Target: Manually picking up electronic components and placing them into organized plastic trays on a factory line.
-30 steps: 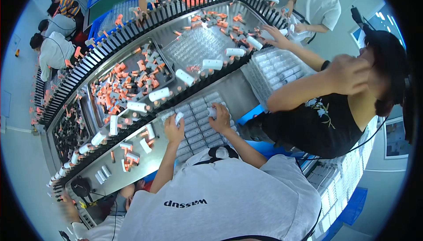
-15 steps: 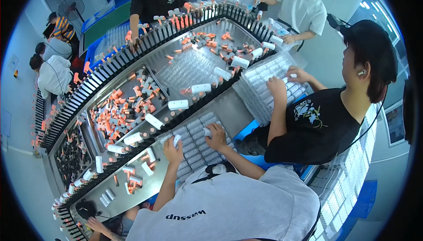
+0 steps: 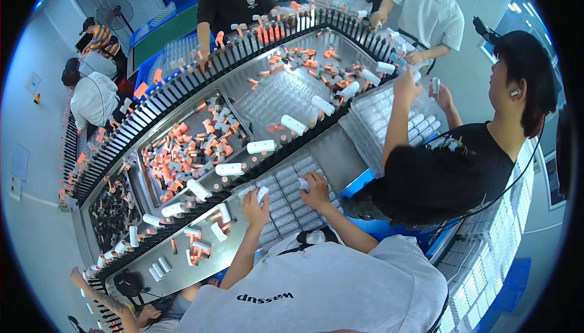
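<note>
My left hand [image 3: 256, 209] is closed around a small white rounded casing [image 3: 262, 195] above the left part of a clear plastic tray [image 3: 275, 231]. Rows of similar white casings [image 3: 282, 204] fill the tray's compartments. My right hand [image 3: 316, 191] grips another white casing [image 3: 303, 183] over the tray's far right part, its fingers partly covering the piece. Just beyond the tray runs a black conveyor [image 3: 275, 169] with upright pegs, some carrying white casings [image 3: 261, 146].
Steel bins [image 3: 139, 172] inside the conveyor loop hold orange and grey parts [image 3: 188, 150]. Loose orange-and-white pieces [image 3: 198, 248] lie on the steel bench to my left. A co-worker [image 3: 462, 163] stands close on my right behind stacked trays [image 3: 371, 129]; others stand across the loop.
The whole view has shifted, moving the scene rightward in the picture. Both my hands stay over the tray with their casings. The co-worker on the right has raised both hands off the trays.
</note>
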`<state>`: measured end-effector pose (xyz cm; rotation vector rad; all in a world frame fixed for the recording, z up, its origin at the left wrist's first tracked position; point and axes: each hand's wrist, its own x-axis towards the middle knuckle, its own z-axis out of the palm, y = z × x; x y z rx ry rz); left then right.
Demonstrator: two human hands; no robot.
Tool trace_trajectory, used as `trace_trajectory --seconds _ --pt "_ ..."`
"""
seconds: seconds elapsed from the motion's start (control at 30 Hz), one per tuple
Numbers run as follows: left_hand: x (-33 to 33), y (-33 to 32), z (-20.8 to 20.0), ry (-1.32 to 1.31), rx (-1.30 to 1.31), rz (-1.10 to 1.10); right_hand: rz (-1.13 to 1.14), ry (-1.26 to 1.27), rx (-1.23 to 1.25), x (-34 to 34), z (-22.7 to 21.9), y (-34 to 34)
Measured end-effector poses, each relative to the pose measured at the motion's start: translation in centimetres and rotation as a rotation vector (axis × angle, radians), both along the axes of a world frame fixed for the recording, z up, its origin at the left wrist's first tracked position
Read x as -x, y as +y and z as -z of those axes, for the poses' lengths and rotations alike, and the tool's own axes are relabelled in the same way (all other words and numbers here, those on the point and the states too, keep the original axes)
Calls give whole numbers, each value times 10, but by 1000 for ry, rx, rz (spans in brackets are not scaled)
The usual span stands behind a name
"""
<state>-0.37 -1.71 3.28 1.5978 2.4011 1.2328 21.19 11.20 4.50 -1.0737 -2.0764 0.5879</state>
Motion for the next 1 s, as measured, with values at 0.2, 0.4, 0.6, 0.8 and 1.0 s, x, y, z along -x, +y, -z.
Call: trace_trajectory --seconds 0.2,0.4,0.6,0.8,1.0 --pt "6 -4 4 5 -3 16 2 -26 21 3 -5 -5" --pt "5 -1 6 -18 26 54 10 -64 27 3 -3 -2" --pt "13 10 11 9 -6 53 46 -48 25 13 2 8" --pt "4 8 19 58 -14 26 -21 -38 40 0 10 11" --pt "-6 5 16 89 1 26 -45 -9 53 -9 4 9"
